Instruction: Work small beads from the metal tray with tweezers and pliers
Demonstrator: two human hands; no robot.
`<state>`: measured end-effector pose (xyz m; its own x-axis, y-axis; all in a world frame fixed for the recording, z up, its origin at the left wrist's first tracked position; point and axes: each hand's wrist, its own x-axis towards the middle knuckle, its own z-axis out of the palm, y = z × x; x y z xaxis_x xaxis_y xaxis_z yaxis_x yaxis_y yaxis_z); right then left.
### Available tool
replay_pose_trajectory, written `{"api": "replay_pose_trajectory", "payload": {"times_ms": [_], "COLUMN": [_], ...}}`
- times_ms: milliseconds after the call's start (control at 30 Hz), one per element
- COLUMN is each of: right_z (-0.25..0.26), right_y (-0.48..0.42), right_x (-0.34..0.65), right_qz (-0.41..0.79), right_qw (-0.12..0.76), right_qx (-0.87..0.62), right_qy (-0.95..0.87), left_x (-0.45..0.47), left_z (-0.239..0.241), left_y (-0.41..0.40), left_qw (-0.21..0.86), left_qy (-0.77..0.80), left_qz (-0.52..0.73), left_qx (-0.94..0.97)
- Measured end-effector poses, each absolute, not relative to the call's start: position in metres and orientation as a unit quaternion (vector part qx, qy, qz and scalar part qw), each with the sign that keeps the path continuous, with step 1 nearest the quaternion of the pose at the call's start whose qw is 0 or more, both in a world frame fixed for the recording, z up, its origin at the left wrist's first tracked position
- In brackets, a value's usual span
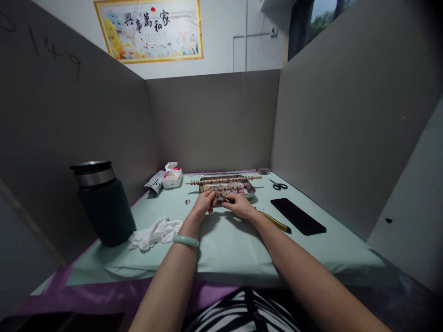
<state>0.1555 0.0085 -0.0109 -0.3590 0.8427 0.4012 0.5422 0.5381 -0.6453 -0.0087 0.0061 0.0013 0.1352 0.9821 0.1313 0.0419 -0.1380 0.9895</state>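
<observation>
My left hand point(203, 204) and my right hand point(238, 205) meet over the pale green table cover point(242, 244), just in front of a metal tray of small beads point(228, 186). Both hands are closed in a pinch on a thin dark tool or pin point(221, 197) held between them; what it is exactly is too small to tell. A jade-coloured bangle point(186, 240) sits on my left wrist. A beaded wooden stick point(223, 180) lies across the tray's far rim.
A dark green flask point(104, 203) stands at the left, with crumpled white cloth point(155, 233) beside it. Yellow-handled pliers point(275, 222) lie under my right wrist. A black phone point(297, 216) and scissors point(278, 186) lie at the right. Grey cardboard walls enclose the table.
</observation>
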Motion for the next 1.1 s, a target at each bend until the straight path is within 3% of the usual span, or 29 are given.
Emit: {"api": "replay_pose_trajectory", "payload": {"times_ms": [200,567,1100], "right_z": [-0.0107,-0.0048,-0.008], "right_y": [0.0062,0.002,0.0079], "right_x": [0.1543,0.1566,0.1579], "right_qz": [0.181,0.395,0.316], "right_qw": [0.373,0.372,0.383], "right_qx": [-0.439,-0.406,-0.439], "right_qy": [-0.797,-0.735,-0.749], "left_x": [-0.0075,-0.0083,-0.0101], "left_z": [0.0027,0.0025,0.0024], "left_y": [0.0039,0.002,0.0031], "left_qw": [0.472,0.525,0.52], "left_qy": [0.455,0.385,0.425], "left_qz": [0.487,0.494,0.477], "left_qx": [0.577,0.576,0.567]}}
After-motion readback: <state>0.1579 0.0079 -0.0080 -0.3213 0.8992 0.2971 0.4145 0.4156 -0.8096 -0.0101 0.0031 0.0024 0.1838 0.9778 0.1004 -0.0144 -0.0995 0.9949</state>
